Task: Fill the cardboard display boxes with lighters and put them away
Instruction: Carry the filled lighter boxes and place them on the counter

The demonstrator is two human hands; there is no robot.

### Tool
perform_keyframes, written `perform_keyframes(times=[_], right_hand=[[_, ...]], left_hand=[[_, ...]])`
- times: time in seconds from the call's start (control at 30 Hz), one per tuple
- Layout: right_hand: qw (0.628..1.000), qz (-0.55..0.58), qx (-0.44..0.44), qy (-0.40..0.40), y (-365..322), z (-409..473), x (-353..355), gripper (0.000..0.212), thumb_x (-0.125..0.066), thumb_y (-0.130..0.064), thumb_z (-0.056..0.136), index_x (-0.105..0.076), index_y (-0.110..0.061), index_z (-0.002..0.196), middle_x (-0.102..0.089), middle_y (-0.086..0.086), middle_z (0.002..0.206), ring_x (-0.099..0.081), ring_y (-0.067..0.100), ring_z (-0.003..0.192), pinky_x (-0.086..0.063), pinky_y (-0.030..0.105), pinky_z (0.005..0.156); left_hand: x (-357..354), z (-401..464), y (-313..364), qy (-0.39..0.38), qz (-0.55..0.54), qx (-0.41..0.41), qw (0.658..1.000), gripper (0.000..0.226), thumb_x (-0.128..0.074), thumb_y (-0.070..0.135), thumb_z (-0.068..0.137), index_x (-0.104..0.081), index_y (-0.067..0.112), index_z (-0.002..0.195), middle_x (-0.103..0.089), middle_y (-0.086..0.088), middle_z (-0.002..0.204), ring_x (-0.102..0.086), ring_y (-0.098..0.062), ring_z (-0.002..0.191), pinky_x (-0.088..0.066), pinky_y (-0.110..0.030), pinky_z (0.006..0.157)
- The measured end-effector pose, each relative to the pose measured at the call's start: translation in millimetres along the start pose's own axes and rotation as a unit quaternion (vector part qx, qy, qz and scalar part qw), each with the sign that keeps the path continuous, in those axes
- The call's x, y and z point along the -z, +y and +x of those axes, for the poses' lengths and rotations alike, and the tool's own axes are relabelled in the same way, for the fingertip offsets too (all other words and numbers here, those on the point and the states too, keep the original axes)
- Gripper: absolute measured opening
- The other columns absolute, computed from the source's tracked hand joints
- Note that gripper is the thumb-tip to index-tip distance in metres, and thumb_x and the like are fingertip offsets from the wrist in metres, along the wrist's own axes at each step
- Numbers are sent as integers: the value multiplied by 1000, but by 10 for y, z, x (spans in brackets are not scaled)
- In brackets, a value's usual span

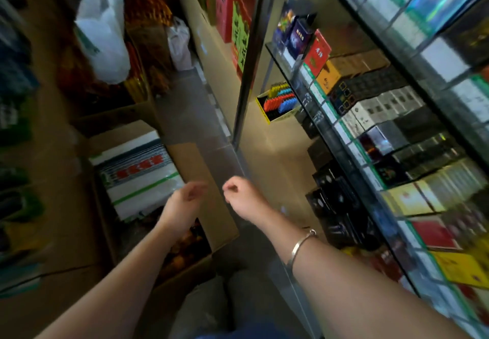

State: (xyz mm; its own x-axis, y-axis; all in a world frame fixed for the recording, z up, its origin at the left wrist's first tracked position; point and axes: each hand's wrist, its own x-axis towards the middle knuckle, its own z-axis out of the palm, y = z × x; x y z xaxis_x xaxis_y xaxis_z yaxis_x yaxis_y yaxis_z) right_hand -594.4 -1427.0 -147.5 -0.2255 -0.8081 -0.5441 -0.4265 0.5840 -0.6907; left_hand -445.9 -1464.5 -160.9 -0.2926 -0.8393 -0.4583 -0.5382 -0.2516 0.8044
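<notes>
Both hands (pixel 211 193) beside cabinet edge (pixel 238 153)

white plastic bag (pixel 102 28), cig packs (pixel 383 116) on glass shelf (pixel 299 79)
</notes>
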Motion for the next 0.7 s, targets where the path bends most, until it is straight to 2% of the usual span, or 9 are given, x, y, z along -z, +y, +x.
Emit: perform_keyframes(times=[0.1,0.23,0.37,0.47,0.57,0.7], right_hand=[[997,-66,-6,-46,179,-317,-127,17,-47,-18,91,-52,-28,78,-63,3,95,-57,21,86,-46,31,76],[980,-158,13,-120,532,-693,-261,13,-45,-19,89,-55,-27,84,-61,-2,95,-57,20,85,-44,28,71],[968,-184,25,-168,871,-928,-345,15,-45,-16,90,-56,-25,84,-58,-3,87,-57,21,83,-44,27,69],[950,-233,40,-203,1097,-1068,-363,15,-45,-16,90,-54,-26,82,-57,-2,89,-55,21,86,-41,27,71],[919,-317,46,-230,1335,-1212,-372,15,-44,-16,88,-53,-26,82,-62,3,97,-58,25,92,-45,29,76],[864,-413,70,-281,1587,-1417,-414,15,-43,-14,85,-51,-26,80,-64,5,101,-59,26,96,-45,29,80]], left_hand=[[-21,-428,-340,15,9,61,998,26,-53,4,88,-61,26,100,-66,-1,98,-61,-17,95,-45,-29,82],[-84,-982,-792,64,-19,159,985,19,-54,5,89,-62,15,103,-64,-6,91,-56,-16,71,-42,-27,59],[-224,-1589,-1149,95,-70,234,965,25,-52,3,89,-60,12,111,-65,-7,95,-60,-20,80,-46,-27,67],[-448,-2043,-1348,124,-79,269,952,28,-52,1,88,-60,7,114,-65,-13,96,-61,-29,87,-48,-36,76],[-723,-2552,-1485,132,-64,296,944,26,-53,6,89,-61,11,113,-67,-10,96,-60,-23,79,-47,-29,71],[-1031,-3261,-1706,116,-23,340,933,29,-48,15,92,-60,19,118,-63,-5,115,-60,-18,100,-44,-22,81]])
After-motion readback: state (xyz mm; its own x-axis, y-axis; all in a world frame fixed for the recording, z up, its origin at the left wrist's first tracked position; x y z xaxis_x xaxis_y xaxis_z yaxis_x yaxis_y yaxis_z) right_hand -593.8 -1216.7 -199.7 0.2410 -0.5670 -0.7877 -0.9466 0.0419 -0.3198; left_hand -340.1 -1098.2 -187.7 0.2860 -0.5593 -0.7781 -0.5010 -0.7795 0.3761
